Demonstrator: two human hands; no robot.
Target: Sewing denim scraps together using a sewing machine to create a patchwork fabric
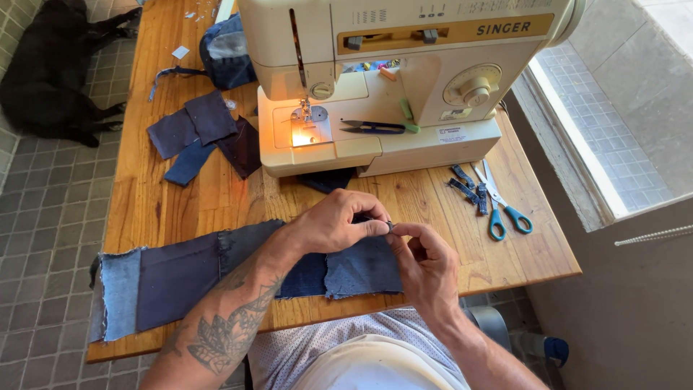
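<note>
A long strip of joined denim patches in light and dark blue lies across the near edge of the wooden table. My left hand and my right hand meet above its right end. Both pinch a small dark piece between thumb and fingertips; it is too small to identify. A cream sewing machine stands behind my hands, its lamp lit over the needle plate.
Blue-handled scissors and small denim scraps lie at the right. Thread snips rest on the machine bed. Loose denim squares and a denim bundle sit at the left. A black dog lies on the tiled floor.
</note>
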